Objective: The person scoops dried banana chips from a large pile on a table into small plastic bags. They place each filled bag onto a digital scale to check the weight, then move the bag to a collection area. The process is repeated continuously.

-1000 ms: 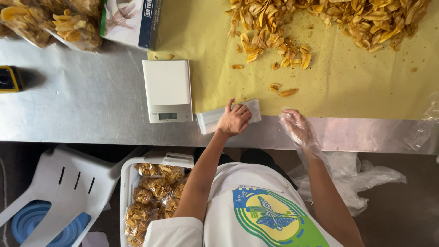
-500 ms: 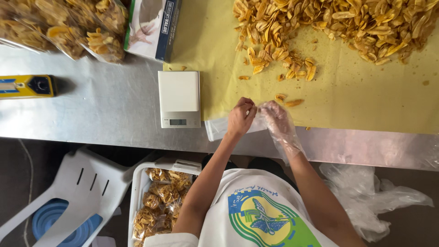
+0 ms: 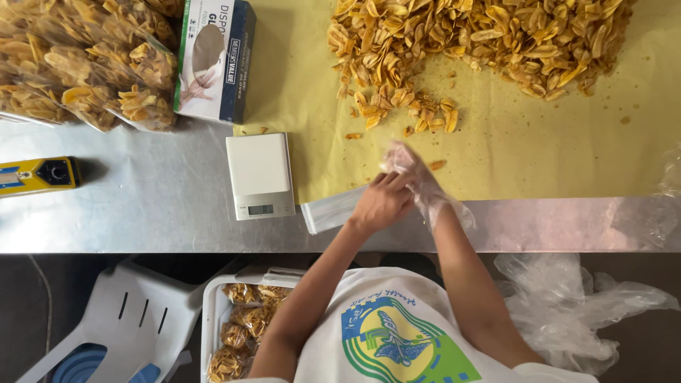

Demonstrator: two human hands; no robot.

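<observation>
Both forearms reach up from the near edge of the steel bench (image 3: 142, 206) and meet just past its edge, at the near border of the yellow paper sheet (image 3: 567, 152). The left hand (image 3: 381, 202) is bare, knuckles up, fingers curled and closed against the right hand. The right hand (image 3: 415, 181) wears a thin clear plastic glove (image 3: 443, 206) that hangs loose and crinkled around the wrist; its fingers point away and to the left. The left hand's fingertips appear to pinch the glove film at the right hand, though the exact grip is hidden where the two hands overlap. How far the right hand's fingers are spread under the film cannot be told.

Just left of the left hand, a flat clear plastic bag (image 3: 332, 209) lies partly on the bench and partly on the paper, touching neither hand as far as can be seen. Further left stands a small white kitchen scale (image 3: 259, 174).

On the far part of the paper lies a broad heap of golden fried chips (image 3: 482, 35), with loose pieces trailing near the hands. At the far left sit filled chip bags (image 3: 78, 64) and a box of disposable gloves (image 3: 216, 57). Below the bench edge, a white crate (image 3: 213, 312) holds more packed bags.
</observation>
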